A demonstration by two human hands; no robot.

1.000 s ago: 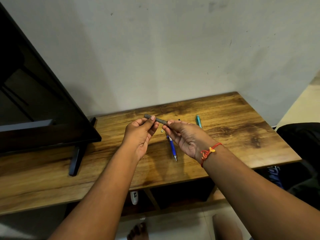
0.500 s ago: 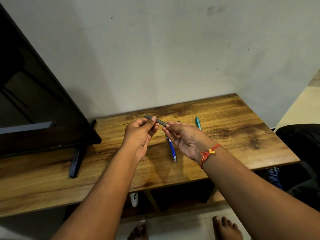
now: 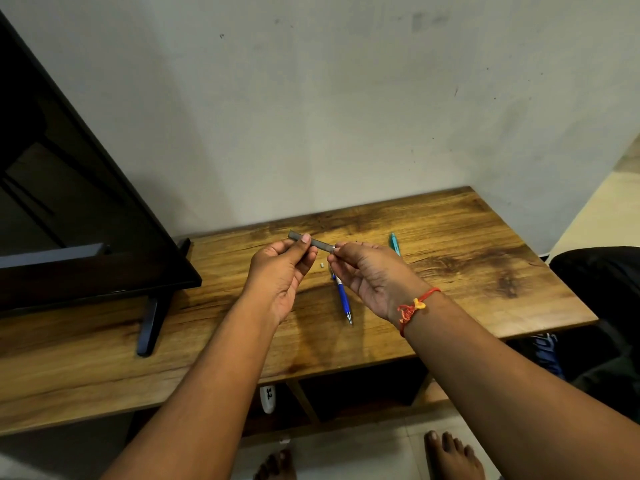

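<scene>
A grey pen barrel is held level above the wooden table. My left hand grips its left part between thumb and fingers. My right hand pinches its right end, where a pale tip shows between the fingertips. Below the hands a blue pen lies on the table with its point toward me. A small white piece lies on the wood between my hands. A teal pen lies behind my right hand, partly hidden.
A black TV screen on a stand foot fills the left of the table. The grey wall runs right behind. A dark bag sits at the right edge. Open shelves lie under the table, and my bare feet are on the floor.
Both hands have stayed on the grey barrel. A pale tip now shows at the right fingertips, and the camera has tipped down slightly, bringing my feet into view.
</scene>
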